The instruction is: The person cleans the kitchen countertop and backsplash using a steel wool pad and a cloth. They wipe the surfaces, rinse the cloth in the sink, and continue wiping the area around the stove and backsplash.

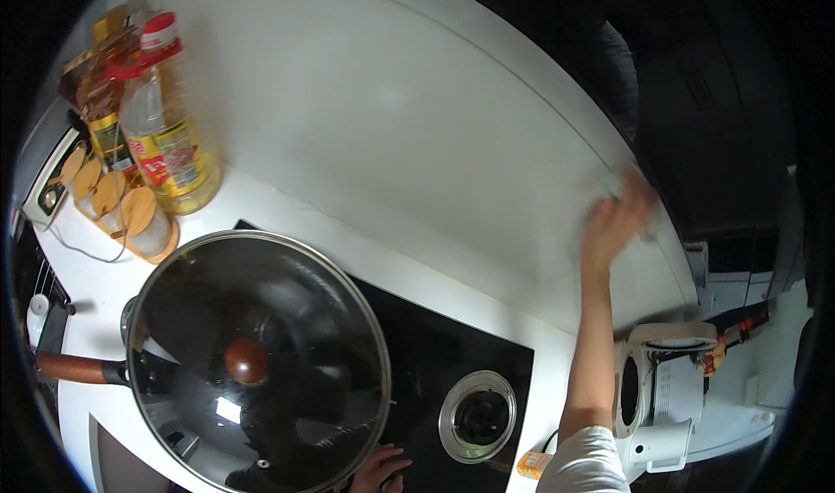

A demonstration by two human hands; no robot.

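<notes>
My right hand (623, 209) is up against the pale wall panel (404, 128), arm stretched out. It is blurred by motion, and a pale cloth (610, 183) with a bluish mark shows around its fingers. At the bottom edge, my left hand (379, 472) lies over the black glass cooktop (417, 356), beside the pan's rim, fingers apart and nothing visible in them. A large wok with a wooden handle (72, 368) sits on the cooktop's left part. Its glass lid (293, 310) is on and has a round wooden knob (246, 361).
A burner (478, 417) is exposed on the right. Oil bottles (173, 147) and several wooden-lidded jars (140, 212) stand at the back left, with a loose cord. A white appliance (665, 388) and an orange packet (533, 465) are near my right arm. Dark cabinets (691, 108) overhang the wall.
</notes>
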